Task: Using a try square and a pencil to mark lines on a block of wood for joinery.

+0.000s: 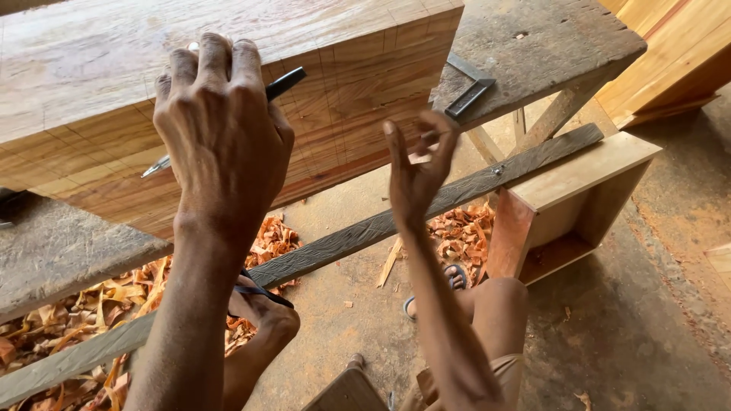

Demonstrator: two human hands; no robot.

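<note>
Gripping a black-handled tool, the left hand lies knuckles-up on the front face of the large wood block; fingers curl shut over the block's top edge, handle poking out right of them, metal tip out left. Right hand is raised just right of the block, thumb and fingers pinched on a small pale wood chip, palm otherwise loose. Block rests on a weathered grey bench. A metal square lies on the bench right of the block. Below the block: curled shavings on the floor, an open wooden box further right.
</note>
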